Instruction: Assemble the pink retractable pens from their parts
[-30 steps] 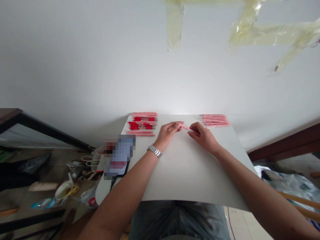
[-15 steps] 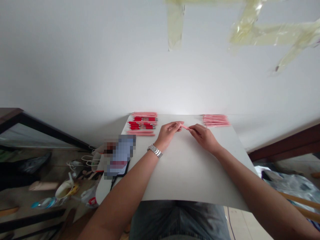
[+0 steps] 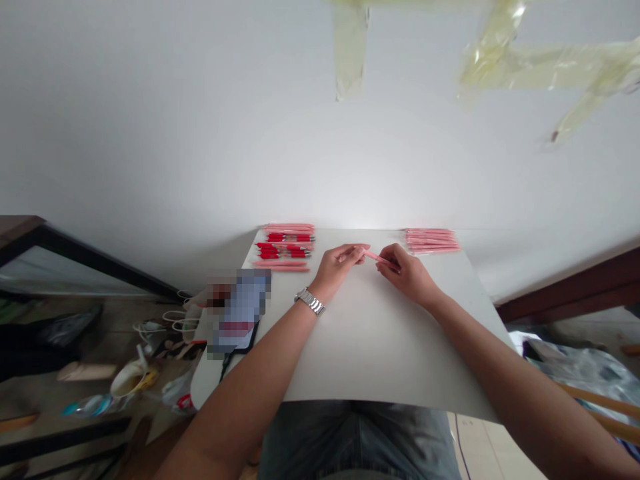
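While both hands meet above the far middle of the white worktop [image 3: 370, 333], the scene reads thus:

Left hand [image 3: 339, 263]: fingers pinched together on one end of a pink pen [image 3: 373, 255]; a metal wristwatch [image 3: 310, 301] sits on that wrist.
Right hand [image 3: 407, 273]: fingertips closed on the pen's other end, knuckles up.
Pink pen: held between the two hands, just above the worktop, tilted slightly down toward the right.
Far left of worktop: a pile of red and pink pen parts [image 3: 286, 247], near the left hand but apart from it.
Far right of worktop: a row of pink barrels [image 3: 431, 241], just beyond the right hand.
Left edge: a phone [image 3: 239, 313], its screen blurred.
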{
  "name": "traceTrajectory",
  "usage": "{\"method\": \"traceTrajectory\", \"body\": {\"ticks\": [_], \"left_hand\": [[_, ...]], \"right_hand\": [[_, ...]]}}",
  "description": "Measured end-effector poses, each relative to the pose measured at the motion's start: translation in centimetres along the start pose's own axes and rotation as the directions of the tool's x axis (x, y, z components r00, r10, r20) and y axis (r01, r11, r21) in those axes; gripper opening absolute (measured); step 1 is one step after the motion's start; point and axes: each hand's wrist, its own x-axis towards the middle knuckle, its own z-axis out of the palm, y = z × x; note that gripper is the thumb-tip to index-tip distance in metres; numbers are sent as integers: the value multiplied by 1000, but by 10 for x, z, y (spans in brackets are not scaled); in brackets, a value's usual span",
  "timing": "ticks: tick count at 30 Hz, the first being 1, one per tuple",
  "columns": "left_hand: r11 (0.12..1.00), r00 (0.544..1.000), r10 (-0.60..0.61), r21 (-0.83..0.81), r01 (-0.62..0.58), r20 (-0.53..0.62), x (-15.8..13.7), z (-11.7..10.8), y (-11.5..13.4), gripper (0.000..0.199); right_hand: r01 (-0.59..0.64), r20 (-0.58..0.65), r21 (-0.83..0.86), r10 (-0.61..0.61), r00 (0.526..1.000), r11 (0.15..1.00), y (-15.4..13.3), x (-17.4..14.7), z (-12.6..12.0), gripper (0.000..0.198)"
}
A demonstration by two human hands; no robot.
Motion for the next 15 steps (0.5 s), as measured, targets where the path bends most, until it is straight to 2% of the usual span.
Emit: {"method": "traceTrajectory", "body": {"ticks": [6, 9, 15], "left_hand": [[1000, 1000, -5, -8, 5, -3, 0, -1, 0, 44], [1000, 1000, -5, -10, 5, -4, 1, -1, -1, 43], [1000, 1000, -7, -16, 7, -11, 1, -1, -4, 44]], "right_hand": [[69, 23, 20, -69, 997, 997, -8, 2, -3, 35], [125, 13, 2, -125, 992, 992, -7, 4, -3, 37], [100, -4, -41, -100, 995, 994, -2, 4, -1, 35]]}}
